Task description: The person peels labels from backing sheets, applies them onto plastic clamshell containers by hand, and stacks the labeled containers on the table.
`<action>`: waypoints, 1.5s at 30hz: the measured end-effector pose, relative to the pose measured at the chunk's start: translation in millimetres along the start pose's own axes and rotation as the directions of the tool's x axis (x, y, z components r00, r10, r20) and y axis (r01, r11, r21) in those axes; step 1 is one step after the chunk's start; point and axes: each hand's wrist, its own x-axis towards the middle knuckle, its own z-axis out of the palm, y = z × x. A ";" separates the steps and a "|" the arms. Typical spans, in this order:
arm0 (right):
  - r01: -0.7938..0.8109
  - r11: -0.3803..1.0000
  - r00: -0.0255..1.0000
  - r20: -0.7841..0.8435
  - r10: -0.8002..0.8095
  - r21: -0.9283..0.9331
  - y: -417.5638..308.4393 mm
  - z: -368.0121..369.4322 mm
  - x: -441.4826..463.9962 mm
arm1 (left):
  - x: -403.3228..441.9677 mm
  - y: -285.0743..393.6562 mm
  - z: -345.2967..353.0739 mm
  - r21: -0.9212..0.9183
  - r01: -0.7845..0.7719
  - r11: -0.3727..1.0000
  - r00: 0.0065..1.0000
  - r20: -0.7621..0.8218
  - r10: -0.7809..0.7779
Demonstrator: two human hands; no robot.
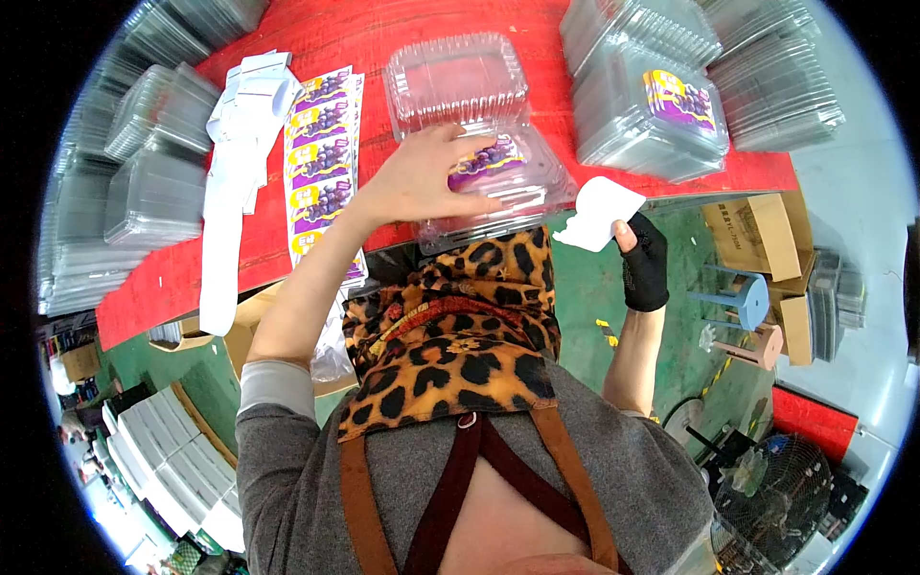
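Observation:
My bare left hand (426, 177) lies with fingers spread on a clear plastic clamshell box (537, 182), over a purple and yellow grape label (494, 158) on its lid. The box is opened out, its other ribbed half (458, 81) farther back on the table. My right hand (644, 264), in a black glove with the thumb tip bare, pinches a white piece of backing paper (604, 213) beyond the table's front edge. Left of the box lie strips of grape labels (320, 163).
Long white paper strips (230, 192) hang over the front edge of the red table (383, 24). Stacks of clear boxes stand at the left (153, 196) and right (632, 115), one bearing a grape label. Cardboard boxes (752, 235), a blue stool (743, 299) and a fan (776, 498) are at the right.

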 end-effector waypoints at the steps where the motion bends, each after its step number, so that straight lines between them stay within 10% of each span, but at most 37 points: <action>1: 0.020 1.000 1.000 -0.006 -0.020 0.001 -1.2 0.3 -0.7 | 7.1 -4.9 -7.0 -0.084 0.009 0.996 0.996 0.094 -0.002; 7: 0.331 0.942 0.937 -0.099 -0.335 -0.060 -13.3 15.2 -5.8 | 30.4 -25.0 -37.9 -0.321 0.174 0.931 0.942 0.329 -0.063; 10: 0.682 0.643 0.721 0.175 -0.670 -0.348 -32.4 41.4 7.1 | 38.2 -29.2 -43.4 -0.351 0.210 0.912 0.930 0.359 -0.076; 22: 0.889 0.163 0.402 0.559 -0.725 -0.429 -29.8 86.0 45.3 | 45.8 -42.8 -39.7 -0.334 0.194 0.922 0.946 0.313 -0.086; 33: 0.921 0.113 0.345 0.646 -0.681 -0.373 1.1 118.3 76.3 | 46.5 -48.1 -38.0 -0.339 0.189 0.921 0.941 0.330 -0.072; 39: 0.815 0.387 0.566 0.731 -0.381 -0.430 -1.5 119.3 76.5 | 44.1 -42.7 -40.5 -0.365 0.206 0.908 0.946 0.311 -0.090; 45: 0.867 0.372 0.487 0.720 -0.494 -0.331 -9.3 138.1 54.3 | 45.0 -45.6 -38.4 -0.309 0.202 0.930 0.945 0.310 -0.102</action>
